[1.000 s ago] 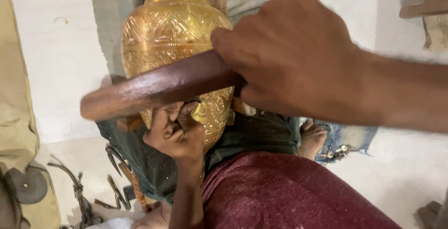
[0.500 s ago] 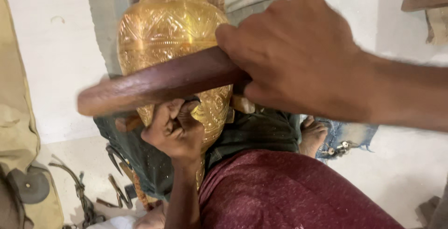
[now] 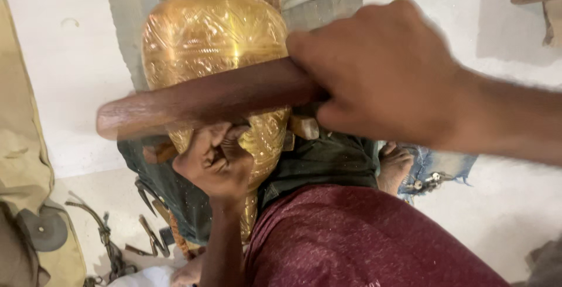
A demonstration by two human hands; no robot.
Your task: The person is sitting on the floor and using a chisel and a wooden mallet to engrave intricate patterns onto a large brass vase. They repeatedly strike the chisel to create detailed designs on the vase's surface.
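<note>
Pale floor point(image 3: 515, 205) lies below, with metal tools point(image 3: 146, 234) near its lower left. Nearest, the right hand point(image 3: 380, 73) is wrapped tight round a wooden mallet point(image 3: 205, 100). Beneath it, the left hand point(image 3: 213, 164) curls its fingers against the engraved brass vase point(image 3: 213, 29), which stands upright at the centre.
</note>
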